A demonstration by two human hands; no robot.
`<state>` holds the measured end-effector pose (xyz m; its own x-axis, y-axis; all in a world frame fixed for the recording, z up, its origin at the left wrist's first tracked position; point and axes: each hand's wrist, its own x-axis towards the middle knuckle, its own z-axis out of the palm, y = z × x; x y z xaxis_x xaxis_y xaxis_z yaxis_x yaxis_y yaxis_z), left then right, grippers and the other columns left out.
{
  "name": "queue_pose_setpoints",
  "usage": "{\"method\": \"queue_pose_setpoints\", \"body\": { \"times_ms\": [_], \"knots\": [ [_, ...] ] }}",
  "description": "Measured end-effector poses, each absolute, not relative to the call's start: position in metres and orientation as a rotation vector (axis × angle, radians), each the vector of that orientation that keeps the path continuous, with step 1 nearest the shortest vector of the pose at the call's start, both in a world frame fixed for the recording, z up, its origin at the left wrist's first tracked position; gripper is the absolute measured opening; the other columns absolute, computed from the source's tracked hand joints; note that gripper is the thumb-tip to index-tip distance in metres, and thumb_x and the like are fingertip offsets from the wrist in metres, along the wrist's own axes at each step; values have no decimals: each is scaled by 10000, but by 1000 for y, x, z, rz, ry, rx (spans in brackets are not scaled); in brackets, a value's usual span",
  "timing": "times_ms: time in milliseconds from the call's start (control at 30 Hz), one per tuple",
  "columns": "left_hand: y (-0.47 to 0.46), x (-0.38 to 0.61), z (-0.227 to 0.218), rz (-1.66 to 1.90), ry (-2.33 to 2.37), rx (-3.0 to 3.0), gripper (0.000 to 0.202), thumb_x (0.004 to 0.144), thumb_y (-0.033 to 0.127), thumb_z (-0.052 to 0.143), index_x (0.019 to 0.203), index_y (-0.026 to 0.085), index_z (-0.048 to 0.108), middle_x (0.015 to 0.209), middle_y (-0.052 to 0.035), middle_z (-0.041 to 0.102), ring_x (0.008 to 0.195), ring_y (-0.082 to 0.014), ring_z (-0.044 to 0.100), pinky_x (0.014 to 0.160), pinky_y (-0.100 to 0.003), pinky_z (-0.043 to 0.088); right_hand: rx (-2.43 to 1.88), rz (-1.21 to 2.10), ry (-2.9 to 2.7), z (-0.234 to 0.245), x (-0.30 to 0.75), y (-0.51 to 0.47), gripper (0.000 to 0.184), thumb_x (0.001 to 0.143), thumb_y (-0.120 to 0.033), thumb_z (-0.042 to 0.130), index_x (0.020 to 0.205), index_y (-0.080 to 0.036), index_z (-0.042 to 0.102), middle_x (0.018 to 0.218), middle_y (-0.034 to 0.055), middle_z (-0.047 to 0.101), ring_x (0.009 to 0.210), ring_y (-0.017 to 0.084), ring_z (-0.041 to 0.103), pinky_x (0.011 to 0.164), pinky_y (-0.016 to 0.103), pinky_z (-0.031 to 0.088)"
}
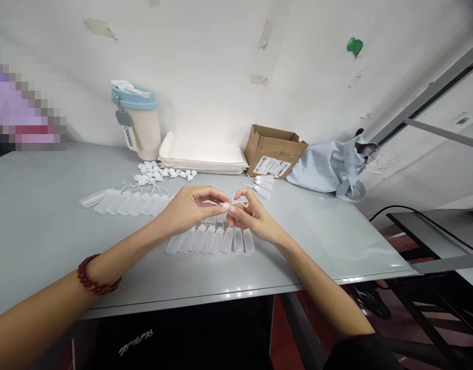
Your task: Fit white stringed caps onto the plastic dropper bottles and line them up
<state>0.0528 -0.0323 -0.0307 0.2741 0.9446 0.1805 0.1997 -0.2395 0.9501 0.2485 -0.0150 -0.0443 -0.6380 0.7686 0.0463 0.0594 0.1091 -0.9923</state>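
My left hand (pixel 190 206) and my right hand (pixel 250 216) meet over the middle of the grey table (pixel 47 231), fingers pinched together on a small clear plastic vial (pixel 227 209) with a white cap. Just below the hands lies a row of several clear vials (pixel 211 240) side by side. A second row of vials (pixel 126 202) lies to the left. A pile of small white caps (pixel 159 173) sits behind it, and two or three capped vials (pixel 264 186) lie beyond my right hand. A red bead bracelet (pixel 94 277) circles my left wrist.
At the back by the wall stand a cream tumbler with a blue lid (pixel 138 119), a stack of white sheets (pixel 201 154), an open cardboard box (pixel 273 150) and a light blue cloth bag (pixel 330 165). The table's right edge drops to a dark frame and cable (pixel 398 208).
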Motion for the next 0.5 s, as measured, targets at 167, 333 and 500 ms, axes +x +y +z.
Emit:
{"method": "queue_pose_setpoints", "body": {
  "times_ms": [167, 333, 500],
  "knots": [
    [-31, 51, -31, 1014, 1085, 1601, 240, 749, 380, 725, 868, 172, 736, 817, -40, 736, 790, -187, 677, 682, -258, 526, -762, 1392, -1924, -46, 248, -16, 318, 884, -411, 564, 981, -251, 307, 701, -52, 566, 639, 123, 528, 601, 250, 365],
    [-30, 51, -33, 878, 1128, 1573, 258, 785, 412, 684, 861, 170, 735, 727, -37, 723, 689, -169, 663, 632, -260, 523, -813, 1123, -2059, -50, 247, -15, 237, 892, -284, 522, 966, -244, 301, 731, -40, 575, 558, 105, 445, 535, 227, 312],
    [-30, 50, -35, 866, 1119, 1589, 268, 786, 404, 682, 907, 172, 738, 708, -35, 718, 678, -173, 666, 607, -253, 521, -829, 910, -2142, -52, 247, -16, 220, 890, -259, 500, 1015, -234, 321, 724, -41, 544, 519, 100, 416, 497, 214, 324]
  ]
}}
